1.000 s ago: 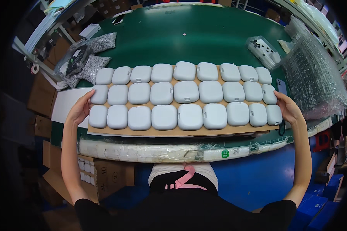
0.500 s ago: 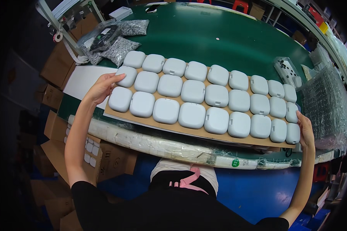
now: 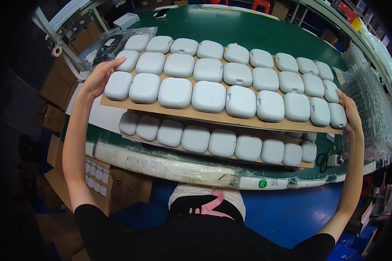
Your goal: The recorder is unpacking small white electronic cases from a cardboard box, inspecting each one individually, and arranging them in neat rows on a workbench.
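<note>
My left hand (image 3: 101, 75) grips the left end of a cardboard sheet (image 3: 183, 112), thumb on top near an end case. On the opposite end my right hand (image 3: 350, 113) is closed round the sheet's edge, fingers partly hidden. Three rows of rounded square white plastic cases (image 3: 175, 92) lie on the sheet, several with a small slot in one side. The sheet is held up, tilted slightly down to the right. Beneath it, a second cardboard layer with similar white cases (image 3: 195, 139) rests on the green table (image 3: 244, 28); its back rows are mostly hidden.
Black scissors (image 3: 322, 160) lie at the right near edge, beside a small pale block (image 3: 334, 160). Bubble wrap (image 3: 374, 113) is heaped at right. Plastic bags (image 3: 106, 48) stand at back left. An open carton (image 3: 130, 189) holding white cases sits below, left.
Both hands have raised the loaded sheet up and away from me. The layer of cases under it has come into view, along with the scissors.
</note>
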Tool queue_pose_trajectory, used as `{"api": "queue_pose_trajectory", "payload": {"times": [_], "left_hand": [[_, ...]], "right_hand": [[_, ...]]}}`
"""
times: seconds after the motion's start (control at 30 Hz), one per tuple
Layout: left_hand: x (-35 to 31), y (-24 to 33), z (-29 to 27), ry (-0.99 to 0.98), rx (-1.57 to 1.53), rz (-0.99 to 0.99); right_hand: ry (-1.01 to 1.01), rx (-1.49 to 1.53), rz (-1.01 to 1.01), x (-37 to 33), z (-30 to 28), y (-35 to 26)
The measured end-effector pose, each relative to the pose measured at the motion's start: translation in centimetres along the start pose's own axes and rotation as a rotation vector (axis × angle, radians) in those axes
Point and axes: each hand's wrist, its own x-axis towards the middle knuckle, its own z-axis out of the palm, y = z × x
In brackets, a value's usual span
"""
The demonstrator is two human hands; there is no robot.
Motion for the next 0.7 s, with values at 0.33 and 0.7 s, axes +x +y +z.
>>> {"api": "queue_pose_trajectory", "payload": {"times": [0.33, 0.7], "left_hand": [[14.6, 4.5, 4.5, -0.084, 0.065, 0.075], [30.3, -4.6, 7.4, -0.222, 0.082, -0.051]], "right_hand": [[0.137, -0.065, -0.027, 15.6, -0.7, -1.7], [-0.068, 0.078, 0.132, 27.7, 1.5, 8.4]]}}
